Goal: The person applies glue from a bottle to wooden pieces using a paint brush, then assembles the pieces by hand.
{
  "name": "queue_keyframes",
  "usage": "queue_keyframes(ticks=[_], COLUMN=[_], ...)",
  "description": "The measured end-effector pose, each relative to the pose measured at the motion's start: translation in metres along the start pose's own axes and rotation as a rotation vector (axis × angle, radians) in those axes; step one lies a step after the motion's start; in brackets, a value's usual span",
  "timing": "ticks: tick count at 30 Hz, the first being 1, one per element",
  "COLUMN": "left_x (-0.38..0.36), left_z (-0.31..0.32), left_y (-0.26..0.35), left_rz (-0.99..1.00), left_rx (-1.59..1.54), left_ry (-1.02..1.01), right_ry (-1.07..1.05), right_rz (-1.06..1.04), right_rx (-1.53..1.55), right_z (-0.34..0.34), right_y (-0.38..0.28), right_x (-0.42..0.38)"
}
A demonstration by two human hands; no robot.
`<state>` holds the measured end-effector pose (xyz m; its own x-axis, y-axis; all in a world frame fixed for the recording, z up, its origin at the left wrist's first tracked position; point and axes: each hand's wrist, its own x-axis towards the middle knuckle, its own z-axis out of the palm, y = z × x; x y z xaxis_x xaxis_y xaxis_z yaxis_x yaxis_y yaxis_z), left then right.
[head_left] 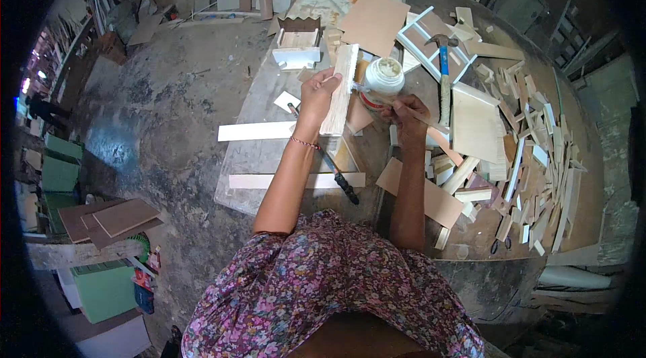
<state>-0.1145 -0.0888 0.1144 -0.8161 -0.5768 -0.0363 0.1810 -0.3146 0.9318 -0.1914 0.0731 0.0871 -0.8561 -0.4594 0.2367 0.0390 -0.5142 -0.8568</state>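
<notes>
My left hand (317,94) grips a pale wooden board (342,95), held up at a slant over the table with its long edge facing right. In my right hand (410,118), the fingers pinch a thin wooden stick (431,124). Its whitish far end reaches the board's right edge. Just beyond the right hand stands an uncapped white jar (384,75) with cream-coloured paste inside. A small white and wooden box with a wavy back (297,45) sits farther off to the left.
White strips (252,131) and a black-handled tool (346,188) lie on the worktable (235,156). A blue hammer (443,62) rests by a white frame (420,42) on the right. Wood offcuts (538,156) are heaped beyond, with scissors (500,245) near the front edge. Brown boards (111,220) are stacked at left.
</notes>
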Motion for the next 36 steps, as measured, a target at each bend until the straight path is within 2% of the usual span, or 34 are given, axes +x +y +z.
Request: queue_keyframes(ticks=[4,7,10,19,29,32,36], left_x=[0.002,0.001,0.0,-0.003,-0.004,-0.005,-0.003], left_z=[-0.001,-0.002,0.002,0.003,0.009,0.009,0.008], left_y=[-0.003,-0.005,-0.007,-0.002,-0.001,0.0,-0.001], left_rz=[0.006,-0.015,0.041,0.064,0.093,0.095,0.091], left_rx=[-0.029,-0.004,-0.016,0.064,0.089,0.1,0.063], left_ry=[0.005,-0.011,-0.006,0.026,0.012,0.02,0.026], right_ry=[-0.047,-0.021,0.059,-0.1,0.032,0.063,-0.025], right_rz=[0.027,-0.022,0.021,0.05,-0.026,0.015,0.015], right_rx=[0.016,0.074,0.025,-0.057,-0.163,-0.232,-0.201], right_z=[-0.002,0.002,0.005,0.001,0.008,0.007,0.004], right_y=[-0.003,-0.006,-0.005,-0.013,-0.016,-0.014,-0.015], right_x=[-0.003,-0.004,-0.001,-0.005,0.003,0.005,0.0])
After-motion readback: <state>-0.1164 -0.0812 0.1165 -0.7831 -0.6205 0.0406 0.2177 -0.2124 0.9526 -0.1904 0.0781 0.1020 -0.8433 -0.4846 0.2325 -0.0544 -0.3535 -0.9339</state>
